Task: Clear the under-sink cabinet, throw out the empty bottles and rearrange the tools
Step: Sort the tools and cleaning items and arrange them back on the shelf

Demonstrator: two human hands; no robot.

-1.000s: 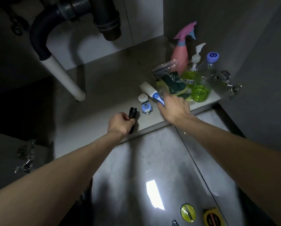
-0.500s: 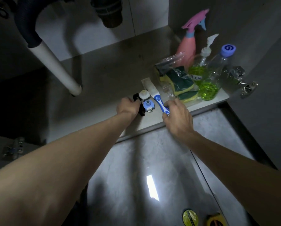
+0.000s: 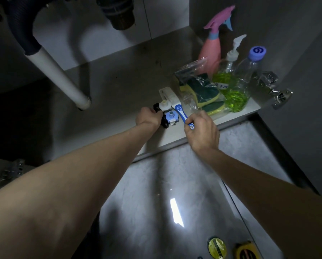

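Fingers of the right hand (image 3: 203, 131) curl round the lower end of a blue-and-white brush (image 3: 181, 114), pinching its handle near the cabinet's front edge; the white head end lies farther in on the cabinet floor (image 3: 119, 86). Left hand (image 3: 149, 117) grips a black tool (image 3: 164, 122), fingers closed over its middle, with black ends showing above and below the knuckles. Just beside it, between the two hands, sit a white fitting (image 3: 164, 105) and a blue fitting (image 3: 171, 116), touching or nearly touching the tool; cannot tell which.

Right rear corner of cabinet: pink spray bottle (image 3: 211, 51) upright against the side wall, pump bottle (image 3: 229, 62) with green liquid in front of it, clear bottle (image 3: 247, 71) with a blue cap, also holding green liquid, nearest the door hinge (image 3: 279, 96). A clear plastic bag (image 3: 192, 71) of green-and-yellow sponges (image 3: 203, 90) lies left of the bottles, just beside the brush.

White drain pipe (image 3: 59, 79) slants down to the cabinet floor at left, joined above to a dark hose (image 3: 21, 25).

On the tiled floor (image 3: 156, 184) outside, near the bottom edge: a yellow-green round tape (image 3: 217, 248) and a yellow tape measure (image 3: 247, 251), side by side, partly cut off.
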